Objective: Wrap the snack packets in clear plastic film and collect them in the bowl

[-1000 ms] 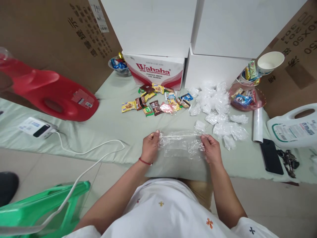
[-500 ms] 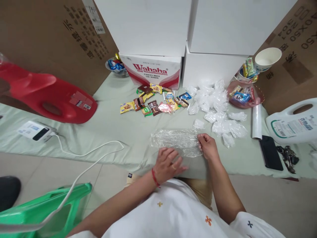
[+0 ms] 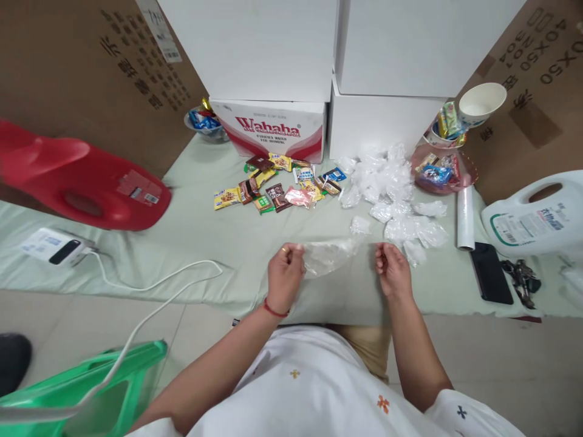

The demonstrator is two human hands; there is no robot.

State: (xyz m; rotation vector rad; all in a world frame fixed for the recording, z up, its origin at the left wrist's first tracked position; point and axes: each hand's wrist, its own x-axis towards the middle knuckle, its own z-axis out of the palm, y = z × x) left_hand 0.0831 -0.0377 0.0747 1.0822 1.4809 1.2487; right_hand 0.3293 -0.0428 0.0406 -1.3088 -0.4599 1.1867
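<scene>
A clear, thin plastic bag (image 3: 328,257) stretches sideways just above the cloth, its left end pinched in my left hand (image 3: 285,276). My right hand (image 3: 393,270) is closed, thumb against fingers, level with the bag's right end. The film fades from sight short of those fingertips, so I cannot tell whether they grip it. Beyond my hands lie several wrapped snacks (image 3: 276,197) in a loose cluster. To their right is a pile of crumpled clear plastic bags (image 3: 378,176), with one small crumpled piece (image 3: 361,225) nearer me.
White boxes (image 3: 273,130) stand along the back. A red jug (image 3: 104,182) and a white device (image 3: 57,247) with a cable are left. On the right are a pink bowl (image 3: 469,173), a plastic roll (image 3: 465,218), a white jug (image 3: 537,215), a phone (image 3: 490,273) and keys (image 3: 523,282).
My left hand, loosely spread below the bag before, has moved up and left and now pinches its left end. The bag is lifted and narrower. My right hand has shifted slightly right.
</scene>
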